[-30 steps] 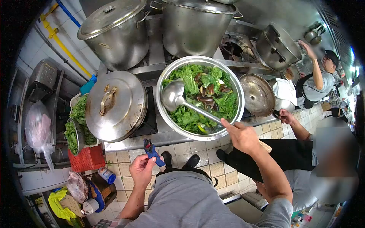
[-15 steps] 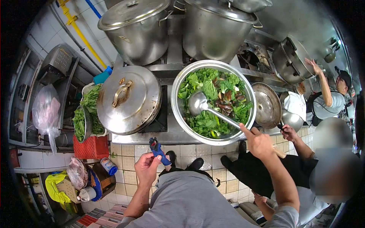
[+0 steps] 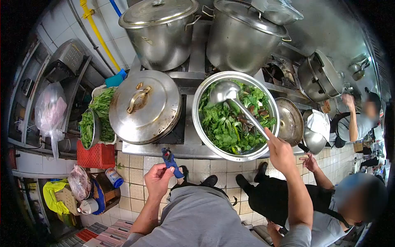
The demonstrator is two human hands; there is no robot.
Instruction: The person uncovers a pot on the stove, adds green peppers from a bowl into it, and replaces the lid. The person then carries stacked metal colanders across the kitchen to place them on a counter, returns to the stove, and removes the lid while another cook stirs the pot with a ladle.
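My right hand is closed around the long handle of a steel ladle. The ladle's bowl lies over the far left part of the leafy greens, which fill a large metal basin together with some brown pieces. Below the stove edge, my left hand pinches a small blue object with a dark top; its kind is not clear. The end of the ladle handle is hidden by my right hand.
A lidded pot stands left of the basin, with two tall stockpots behind. To the right sits a wok. A co-worker stands close on my right; another person is farther off. Greens and a red crate are at left.
The ladle's bowl has moved up and slightly right over the greens. The view has shifted a little. The near co-worker's hand has moved down, and the far person's raised hand has lowered.
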